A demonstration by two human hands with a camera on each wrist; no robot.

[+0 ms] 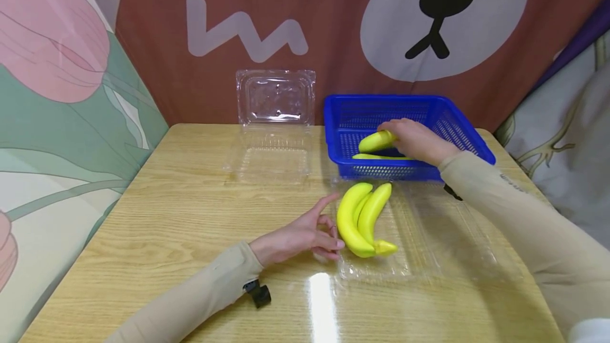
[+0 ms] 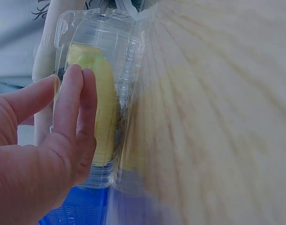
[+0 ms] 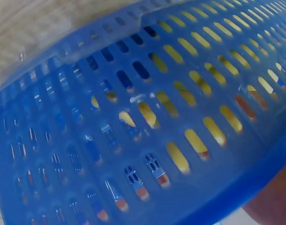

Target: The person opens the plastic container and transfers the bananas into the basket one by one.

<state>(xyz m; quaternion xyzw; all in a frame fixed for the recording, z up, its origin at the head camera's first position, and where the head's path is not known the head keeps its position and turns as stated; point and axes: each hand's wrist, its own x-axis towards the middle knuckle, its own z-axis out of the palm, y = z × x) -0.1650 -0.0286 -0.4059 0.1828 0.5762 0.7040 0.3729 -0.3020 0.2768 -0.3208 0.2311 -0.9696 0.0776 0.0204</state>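
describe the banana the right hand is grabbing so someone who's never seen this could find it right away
Find the blue slotted basket at the far right of the wooden table. Inside it lie two yellow bananas; the one meant is the upper, plumper one, with the right hand curled over its end. The other basket banana lies flat and untouched, and two more sit in a clear tray outside.

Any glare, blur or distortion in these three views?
Head view: sharp, with a glare streak on the table near the clear tray, and edges bowed by the wide lens. Left wrist view: table smeared, left hand fairly clear. Right wrist view: blue basket fills the frame, soft.
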